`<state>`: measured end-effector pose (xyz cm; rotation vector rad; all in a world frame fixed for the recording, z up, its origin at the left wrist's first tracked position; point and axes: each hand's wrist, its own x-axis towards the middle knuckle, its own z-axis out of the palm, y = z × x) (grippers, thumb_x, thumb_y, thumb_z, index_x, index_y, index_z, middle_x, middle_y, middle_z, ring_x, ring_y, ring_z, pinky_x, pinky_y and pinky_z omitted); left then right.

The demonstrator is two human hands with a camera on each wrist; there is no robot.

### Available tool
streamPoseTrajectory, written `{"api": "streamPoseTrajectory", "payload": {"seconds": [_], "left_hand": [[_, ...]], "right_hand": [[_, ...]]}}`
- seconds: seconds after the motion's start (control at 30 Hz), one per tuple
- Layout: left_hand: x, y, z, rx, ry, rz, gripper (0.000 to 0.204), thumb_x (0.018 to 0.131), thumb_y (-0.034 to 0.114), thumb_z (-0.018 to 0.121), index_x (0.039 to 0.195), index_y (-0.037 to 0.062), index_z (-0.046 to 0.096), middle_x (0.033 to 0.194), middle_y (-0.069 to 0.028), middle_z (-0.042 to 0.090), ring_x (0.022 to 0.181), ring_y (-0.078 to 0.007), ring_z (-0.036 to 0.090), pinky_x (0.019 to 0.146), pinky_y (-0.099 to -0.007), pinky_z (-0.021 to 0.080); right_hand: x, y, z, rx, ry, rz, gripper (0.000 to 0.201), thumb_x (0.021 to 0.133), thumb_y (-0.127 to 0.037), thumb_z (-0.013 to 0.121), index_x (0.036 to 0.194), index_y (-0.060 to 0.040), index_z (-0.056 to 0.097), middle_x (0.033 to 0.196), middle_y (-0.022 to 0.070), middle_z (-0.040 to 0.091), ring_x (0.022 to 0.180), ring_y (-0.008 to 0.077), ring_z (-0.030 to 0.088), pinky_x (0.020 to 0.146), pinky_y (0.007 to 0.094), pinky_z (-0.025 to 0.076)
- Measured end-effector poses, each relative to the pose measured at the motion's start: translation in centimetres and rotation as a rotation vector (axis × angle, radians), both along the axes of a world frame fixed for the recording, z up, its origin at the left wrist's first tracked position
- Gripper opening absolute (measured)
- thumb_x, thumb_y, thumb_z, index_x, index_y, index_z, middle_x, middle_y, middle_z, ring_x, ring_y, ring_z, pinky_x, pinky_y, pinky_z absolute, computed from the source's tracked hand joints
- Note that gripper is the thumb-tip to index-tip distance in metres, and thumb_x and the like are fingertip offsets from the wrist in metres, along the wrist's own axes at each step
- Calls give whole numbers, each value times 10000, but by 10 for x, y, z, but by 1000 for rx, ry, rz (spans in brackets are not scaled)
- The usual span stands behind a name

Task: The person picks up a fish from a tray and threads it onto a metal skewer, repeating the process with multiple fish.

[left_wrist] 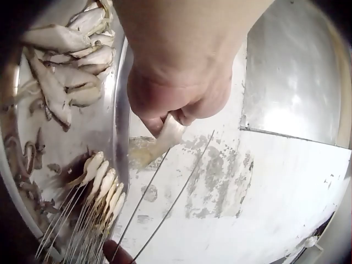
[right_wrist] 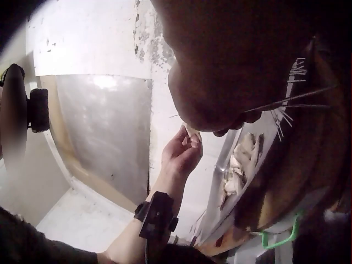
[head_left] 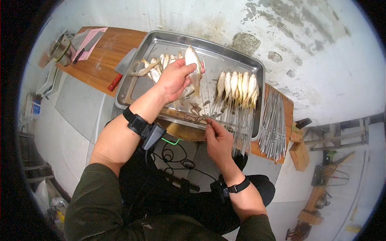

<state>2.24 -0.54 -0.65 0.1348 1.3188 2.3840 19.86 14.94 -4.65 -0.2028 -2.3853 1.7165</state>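
Observation:
Over the metal tray (head_left: 169,116), the left hand (head_left: 177,80) grips a small pale fish (head_left: 193,64), thumb on its side. In the left wrist view the left hand (left_wrist: 181,93) largely hides that fish (left_wrist: 170,135). The right hand (head_left: 219,142), at the tray's near edge, pinches the lower ends of two thin metal skewers (left_wrist: 181,192), which reach up toward the held fish. One skewer meets the fish in the left wrist view; whether it has pierced it I cannot tell. The right hand (right_wrist: 220,88) is dark in its own wrist view.
A row of skewered fish (head_left: 240,86) lies at the tray's right, loose fish (head_left: 155,70) at its left and small scraps (head_left: 196,110) near its front. Bare skewers (head_left: 274,124) lie right of the tray. A red-handled knife (head_left: 115,81) and a black-handled knife (head_left: 88,46) are on the left.

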Motion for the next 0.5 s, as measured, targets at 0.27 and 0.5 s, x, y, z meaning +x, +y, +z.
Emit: {"api": "streamPoseTrajectory", "payload": {"seconds": [0.27,0.5], "left_hand": [[1,0,6,38,-58,21,213,946,126,493,1124,28,556,1030,-81,656,853,-111,639,553,-162,474],[1,2,3,94,-32,-2,211,965,146,473,1126,26,538,1048,-99,644,895,-164,640,728,-246,527]], "right_hand": [[-5,1,-2,-6,0,-2,234,911,-93,573,1095,40,632,722,-11,586,638,49,517,597,212,438],[-6,3,-4,8,27,18,230,912,-88,571,1095,36,634,718,-14,584,640,47,517,600,210,438]]}}
